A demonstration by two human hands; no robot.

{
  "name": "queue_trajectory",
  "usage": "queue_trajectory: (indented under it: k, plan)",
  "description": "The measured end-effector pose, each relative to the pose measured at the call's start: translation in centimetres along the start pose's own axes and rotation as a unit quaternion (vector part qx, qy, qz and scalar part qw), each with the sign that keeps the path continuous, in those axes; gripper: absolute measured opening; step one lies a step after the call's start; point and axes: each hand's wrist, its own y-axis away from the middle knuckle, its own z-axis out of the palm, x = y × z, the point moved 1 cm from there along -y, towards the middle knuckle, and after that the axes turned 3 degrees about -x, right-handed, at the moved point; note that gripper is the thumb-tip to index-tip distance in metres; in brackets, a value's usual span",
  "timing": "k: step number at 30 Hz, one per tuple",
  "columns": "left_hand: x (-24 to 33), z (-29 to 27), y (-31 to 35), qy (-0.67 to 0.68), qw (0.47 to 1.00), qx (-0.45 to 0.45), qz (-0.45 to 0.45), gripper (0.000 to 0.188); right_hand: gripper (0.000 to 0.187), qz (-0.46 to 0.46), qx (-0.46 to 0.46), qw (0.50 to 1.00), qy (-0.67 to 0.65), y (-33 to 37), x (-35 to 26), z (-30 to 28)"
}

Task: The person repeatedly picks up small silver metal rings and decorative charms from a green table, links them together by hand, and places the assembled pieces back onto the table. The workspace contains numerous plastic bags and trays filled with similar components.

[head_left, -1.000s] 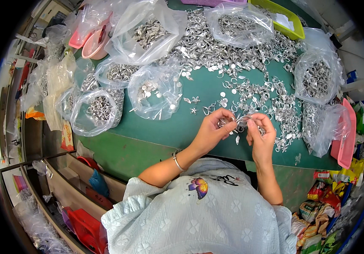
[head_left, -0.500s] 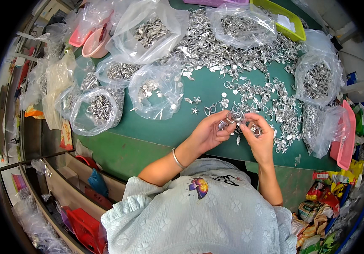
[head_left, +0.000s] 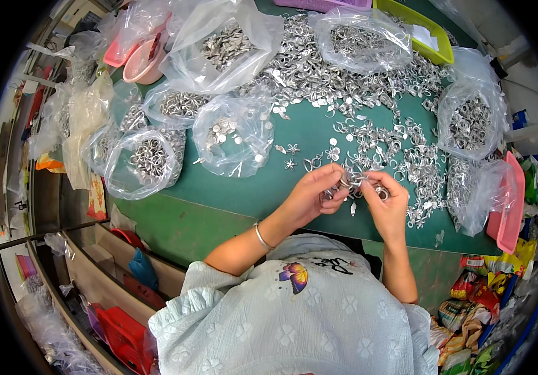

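My left hand (head_left: 314,195) is pinched closed around small silver ring-shaped metal pieces (head_left: 344,182), low over the near side of the green table (head_left: 231,197). Facing it, my right hand (head_left: 389,211) has thumb and forefinger closed on a silver piece between the two hands. More curved silver pieces (head_left: 379,191) sit in its curled fingers. The fingers partly hide the exact shape of what each hand holds. Just beyond my hands lie loose silver rings (head_left: 312,164), small flower shapes (head_left: 290,164) and flat discs.
A big heap of silver pieces (head_left: 350,84) covers the table's far side. Clear bags of metal parts (head_left: 150,156) stand at left, with another bag (head_left: 469,122) at right. A green tray (head_left: 445,53) is at the back, a pink tray (head_left: 514,203) at the right edge.
My fingers have shifted slightly on the silver pieces, the right thumb a little higher. Both hands stay close together in the same place.
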Motion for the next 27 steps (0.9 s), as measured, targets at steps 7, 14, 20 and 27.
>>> queue_trajectory:
  k: [7,14,20,27]
  plan:
    - [-0.6,0.5,0.1,-0.228,0.961,0.128,0.095,0.017,0.01,-0.017,0.002,0.999,0.032,-0.1,-0.3,-0.4]
    - [-0.4,1.3,0.5,-0.52,0.829,0.143,0.147,0.023,0.019,0.173,-0.099,0.941,-0.273,-0.5,-0.1,-0.3]
    - [-0.8,1.2,0.4,-0.588,0.736,0.164,0.293,0.018,0.021,0.191,-0.111,0.915,-0.338,-0.2,0.4,0.3]
    - [-0.2,1.3,0.3,-0.554,0.755,0.176,0.304,0.008,0.021,0.15,-0.062,0.929,-0.333,0.1,0.6,0.7]
